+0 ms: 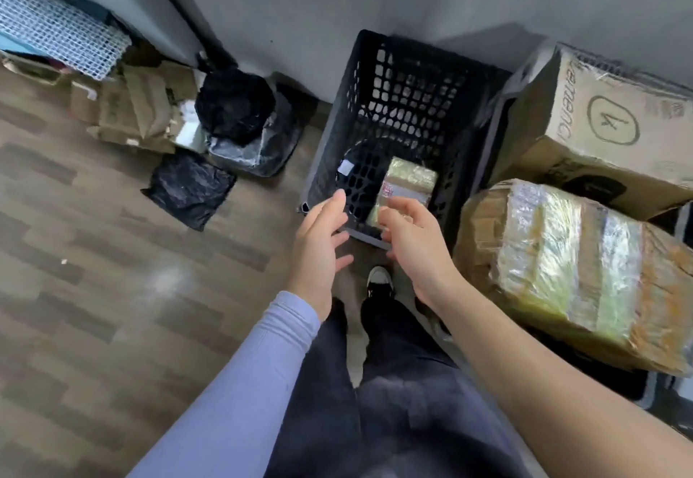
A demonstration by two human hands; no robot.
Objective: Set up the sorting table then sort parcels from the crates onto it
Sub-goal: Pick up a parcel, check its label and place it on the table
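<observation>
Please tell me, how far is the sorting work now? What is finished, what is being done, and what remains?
Done: the black crate looks nearly emptied; one taped parcel shows inside. In hand: the left hand and right hand reach toward it, open, holding nothing. Left: that parcel, plus the large wrapped parcel and cardboard box alongside. No sorting table is visible.

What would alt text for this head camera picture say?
Two open hands, left hand and right hand, reach toward a black crate holding one taped parcel. Bigger wrapped boxes sit to its right.
</observation>
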